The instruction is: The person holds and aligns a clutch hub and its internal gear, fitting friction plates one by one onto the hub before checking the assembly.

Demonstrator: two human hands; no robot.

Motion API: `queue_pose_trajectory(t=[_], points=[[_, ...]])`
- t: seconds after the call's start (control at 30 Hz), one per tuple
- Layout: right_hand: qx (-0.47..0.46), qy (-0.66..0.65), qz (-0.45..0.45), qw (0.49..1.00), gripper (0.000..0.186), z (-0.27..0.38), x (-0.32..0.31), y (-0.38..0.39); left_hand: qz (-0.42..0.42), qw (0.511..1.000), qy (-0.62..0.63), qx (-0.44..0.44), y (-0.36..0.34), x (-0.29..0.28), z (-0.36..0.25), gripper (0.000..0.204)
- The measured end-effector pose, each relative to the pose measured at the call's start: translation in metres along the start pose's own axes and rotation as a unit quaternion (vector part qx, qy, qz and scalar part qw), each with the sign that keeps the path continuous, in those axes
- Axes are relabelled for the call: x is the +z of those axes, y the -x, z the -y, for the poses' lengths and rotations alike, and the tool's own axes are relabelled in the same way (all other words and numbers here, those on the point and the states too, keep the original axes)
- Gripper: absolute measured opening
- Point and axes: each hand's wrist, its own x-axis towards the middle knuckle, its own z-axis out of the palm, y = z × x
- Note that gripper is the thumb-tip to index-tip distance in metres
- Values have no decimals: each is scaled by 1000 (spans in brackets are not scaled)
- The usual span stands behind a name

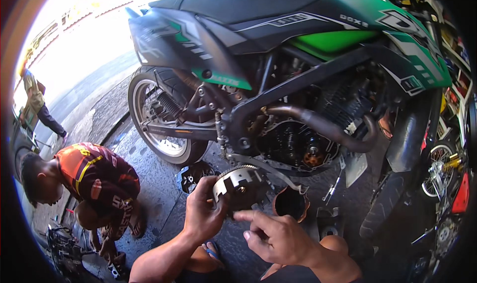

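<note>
My left hand (202,207) grips a toothed metal clutch basket (238,186) with a slotted rim, raised in front of the green-and-black motorbike (278,25). My right hand (271,236) is just below and right of the basket, index finger extended toward its lower edge and thumb apart; whether the fingertip touches it is unclear. Behind, the bike's engine side (288,144) stands uncovered, showing dark internals and an orange part under a bent exhaust pipe (313,121).
A co-worker (97,178) crouches at left over parts, and another person (35,94) is outside. An engine cover (191,176), a copper-coloured container (290,203), a slim metal tool (335,178) and a dark bracket (329,223) lie on the floor. Another bike's wheel (432,169) stands at right.
</note>
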Motion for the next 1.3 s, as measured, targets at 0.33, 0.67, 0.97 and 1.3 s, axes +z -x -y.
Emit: queue_pose_trajectory(t=[0.33, 0.67, 0.97, 1.3], points=[[6, 155, 161, 975, 42, -52, -17, 66, 217, 971, -13, 97, -121, 107, -14, 44], [172, 91, -224, 955, 32, -81, -94, 50, 233, 969, 83, 22, -155, 122, 19, 44], [207, 152, -265, 929, 48, -148, -89, -7, 250, 962, 107, -13, -172, 134, 31, 47], [242, 165, -286, 912, 51, -173, -79, -34, 218, 971, 63, 75, -173, 137, 47, 49]])
